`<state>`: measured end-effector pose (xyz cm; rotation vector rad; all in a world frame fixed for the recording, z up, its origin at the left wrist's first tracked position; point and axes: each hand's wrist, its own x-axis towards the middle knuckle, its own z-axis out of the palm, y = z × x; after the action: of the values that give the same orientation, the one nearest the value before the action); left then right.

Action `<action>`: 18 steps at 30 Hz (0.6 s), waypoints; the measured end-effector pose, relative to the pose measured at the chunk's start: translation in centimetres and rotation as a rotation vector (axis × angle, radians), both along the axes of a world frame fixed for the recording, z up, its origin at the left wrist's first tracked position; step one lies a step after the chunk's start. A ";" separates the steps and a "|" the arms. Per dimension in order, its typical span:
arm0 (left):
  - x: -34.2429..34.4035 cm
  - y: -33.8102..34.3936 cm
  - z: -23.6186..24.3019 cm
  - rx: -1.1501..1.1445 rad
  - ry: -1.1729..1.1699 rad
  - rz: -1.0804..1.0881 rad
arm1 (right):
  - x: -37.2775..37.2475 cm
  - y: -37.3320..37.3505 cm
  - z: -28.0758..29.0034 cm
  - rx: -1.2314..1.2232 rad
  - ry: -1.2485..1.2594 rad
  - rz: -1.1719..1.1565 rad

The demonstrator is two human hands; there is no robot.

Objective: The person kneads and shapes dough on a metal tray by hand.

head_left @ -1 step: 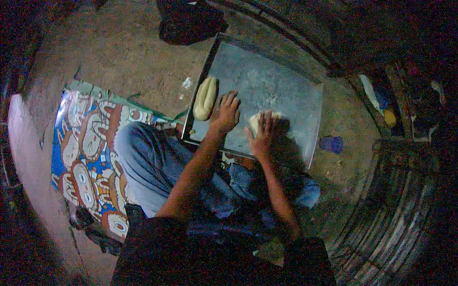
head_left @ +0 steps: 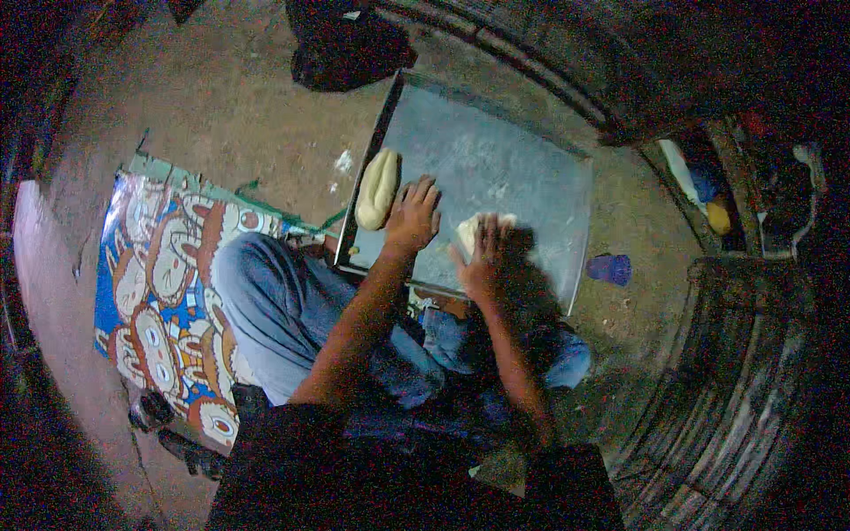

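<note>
My left hand [head_left: 413, 215] lies palm down on the metal tray [head_left: 531, 177], its fingers stretched out and holding nothing. Just left of it, along the tray's left edge, rests a pale, long piece of dough [head_left: 378, 190] with a groove down its length. My right hand [head_left: 482, 270] is on a second, rounder dough piece [head_left: 467, 230] near the middle of the tray. Its fingers lie extended over the top, with the thumb out to the left; they partly cover this dough. White, floury smears mark the tray's surface.
A purple cup [head_left: 609, 269] stands right of the tray on the bare ground. Beyond the tray's far left corner sits a black bag [head_left: 350, 57]. A cartoon-printed sheet [head_left: 168, 292] lies to the left, and slatted wood or bamboo [head_left: 708, 398] curves along the right.
The view has shifted slightly, so the tray appears a little lower and further left. Both hands keep nearly the same places, the right still on the rounder dough.
</note>
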<state>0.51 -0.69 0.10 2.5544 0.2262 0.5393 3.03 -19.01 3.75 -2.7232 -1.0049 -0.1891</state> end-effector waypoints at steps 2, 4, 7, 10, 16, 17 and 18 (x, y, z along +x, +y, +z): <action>-0.5 0.1 -0.2 0.028 -0.018 0.041 | -1.4 -0.5 0.0 -0.011 0.083 0.019; -0.7 0.0 0.0 0.005 -0.048 0.039 | -2.0 -0.6 -0.4 -0.018 0.133 -0.001; -0.8 0.5 0.2 -0.036 -0.080 0.028 | -1.5 -1.7 -0.6 0.035 0.118 0.117; -0.9 0.5 0.4 -0.048 -0.008 0.012 | 1.6 -3.0 3.6 0.289 1.007 0.075; -0.7 0.5 -0.2 -0.052 0.029 0.012 | 5.0 -2.2 11.5 0.212 1.144 -0.150; -0.9 0.8 -0.5 0.004 0.017 0.037 | 5.5 -1.0 11.9 0.000 1.201 -0.227; -0.8 0.5 -0.5 -0.021 0.012 0.042 | 5.3 -0.5 11.3 0.038 1.236 -0.169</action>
<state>-0.24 -0.18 -0.45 2.5381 0.2886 0.5352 8.36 -19.49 15.02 -2.1642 -0.3622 1.2453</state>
